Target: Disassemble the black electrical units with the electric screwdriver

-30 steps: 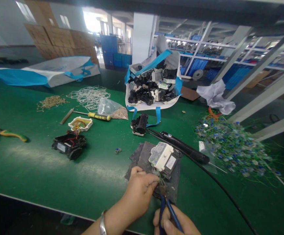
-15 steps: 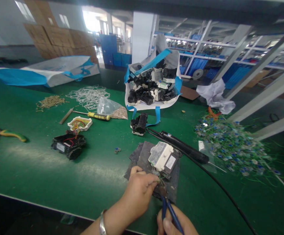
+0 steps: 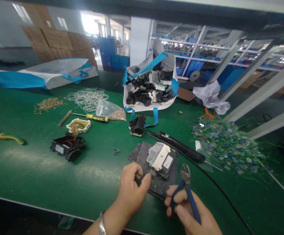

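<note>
My right hand [image 3: 190, 209] grips a pair of diagonal cutters [image 3: 186, 178] by their blue handles, jaws pointing up and away. My left hand [image 3: 130, 186] is loosely curled, thumb and forefinger apart, at the near left edge of a dark mat [image 3: 145, 151]. Nothing shows between its fingers. On the mat lies a device with a white cover [image 3: 158, 156] and a black body with a white label [image 3: 168, 162]. A small translucent part [image 3: 153, 173] sits at its near side, close to my left thumb.
Behind stands a bag of black-and-white devices [image 3: 154, 88]. Right are a black corded power screwdriver [image 3: 181, 146] and a heap of green-wired pieces [image 3: 230, 143]. Left lie an opened device [image 3: 68, 147], a yellow-handled screwdriver [image 3: 97, 117], yellow-green pliers [image 3: 9, 137] and screws [image 3: 50, 103].
The cutters have moved up and right, away from the device, in my right hand. My left hand has drawn back left, and its pinched fingers have parted from the thin green wire.
</note>
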Motion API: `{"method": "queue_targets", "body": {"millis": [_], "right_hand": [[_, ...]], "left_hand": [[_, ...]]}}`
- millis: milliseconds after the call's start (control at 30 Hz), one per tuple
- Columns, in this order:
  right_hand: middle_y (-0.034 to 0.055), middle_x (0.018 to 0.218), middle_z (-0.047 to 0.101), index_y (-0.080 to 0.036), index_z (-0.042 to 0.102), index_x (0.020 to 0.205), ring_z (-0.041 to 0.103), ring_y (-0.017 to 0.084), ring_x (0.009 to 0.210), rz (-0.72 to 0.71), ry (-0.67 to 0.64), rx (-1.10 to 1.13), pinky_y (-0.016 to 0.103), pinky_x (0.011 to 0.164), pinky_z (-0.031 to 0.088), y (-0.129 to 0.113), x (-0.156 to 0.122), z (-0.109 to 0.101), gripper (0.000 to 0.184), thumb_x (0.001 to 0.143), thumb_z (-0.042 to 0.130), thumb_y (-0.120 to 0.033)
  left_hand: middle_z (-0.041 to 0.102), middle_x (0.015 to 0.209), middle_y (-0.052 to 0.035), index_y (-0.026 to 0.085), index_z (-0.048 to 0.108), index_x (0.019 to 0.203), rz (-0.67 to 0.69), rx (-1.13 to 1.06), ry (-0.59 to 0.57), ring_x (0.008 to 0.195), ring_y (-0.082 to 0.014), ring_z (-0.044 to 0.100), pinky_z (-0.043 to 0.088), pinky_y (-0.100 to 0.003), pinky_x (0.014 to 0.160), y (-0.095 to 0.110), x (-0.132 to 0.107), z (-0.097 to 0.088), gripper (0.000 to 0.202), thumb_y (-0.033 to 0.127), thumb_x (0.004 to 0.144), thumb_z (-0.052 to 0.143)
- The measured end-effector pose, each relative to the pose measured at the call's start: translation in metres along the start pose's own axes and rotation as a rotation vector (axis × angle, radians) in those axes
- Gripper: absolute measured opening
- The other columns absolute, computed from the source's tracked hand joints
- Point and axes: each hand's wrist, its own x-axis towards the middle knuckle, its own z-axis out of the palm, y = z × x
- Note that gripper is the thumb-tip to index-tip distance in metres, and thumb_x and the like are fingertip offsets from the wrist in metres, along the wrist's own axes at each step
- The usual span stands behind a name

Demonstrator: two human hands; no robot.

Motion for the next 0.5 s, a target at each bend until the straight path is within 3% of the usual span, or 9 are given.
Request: {"method": "queue_targets", "body": {"millis": [67,133,233,367,500], "right_hand": [[0.0062,0.098,0.049,-0.02,0.051,0.082,0.05,0.023,0.082,-0.112,0.133,-0.323,0.033,0.074,0.042,-0.008,0.013,-0.005,0.017,0.081,0.054,-0.036],[0.0072,0.106,0.047,-0.02,0.05,0.085,0.046,0.027,0.095,-0.247,0.251,-0.635,0.039,0.081,0.038,-0.012,0.029,-0.006,0.015,0.079,0.049,-0.033],[0.0095,0.114,0.043,-0.018,0.05,0.089,0.042,0.028,0.103,-0.41,0.304,-0.97,0.044,0.085,0.036,-0.016,0.051,-0.002,0.019,0.079,0.04,-0.031],[0.0127,0.114,0.044,-0.014,0.048,0.09,0.043,0.03,0.098,-0.497,0.331,-1.246,0.043,0.081,0.038,-0.019,0.07,0.012,0.019,0.077,0.045,-0.027],[0.0138,0.111,0.044,-0.013,0.048,0.09,0.045,0.03,0.088,-0.492,0.359,-1.363,0.042,0.075,0.039,-0.02,0.077,0.02,0.019,0.078,0.049,-0.027]], "left_hand": [[0.049,0.07,-0.0022,0.016,0.05,0.075,0.016,0.085,0.032,0.071,-0.018,0.045,0.034,-0.031,0.067,0.0,0.001,0.001,0.017,0.032,0.077,0.047],[0.052,0.077,-0.0034,0.017,0.054,0.08,0.043,0.199,-0.038,0.077,-0.0208,0.046,0.032,-0.035,0.072,0.002,0.004,0.004,0.018,0.034,0.077,0.051],[0.054,0.078,-0.0033,0.019,0.057,0.077,0.062,0.329,-0.124,0.08,-0.0225,0.046,0.029,-0.037,0.074,0.008,0.008,0.009,0.018,0.037,0.078,0.053],[0.054,0.076,-0.0029,0.019,0.057,0.073,0.089,0.414,-0.143,0.078,-0.0215,0.046,0.028,-0.036,0.074,0.015,0.011,0.013,0.017,0.032,0.08,0.05],[0.055,0.071,-0.0013,0.019,0.056,0.071,0.112,0.42,-0.172,0.074,-0.0198,0.046,0.027,-0.035,0.072,0.014,0.012,0.011,0.016,0.029,0.081,0.048]]}}
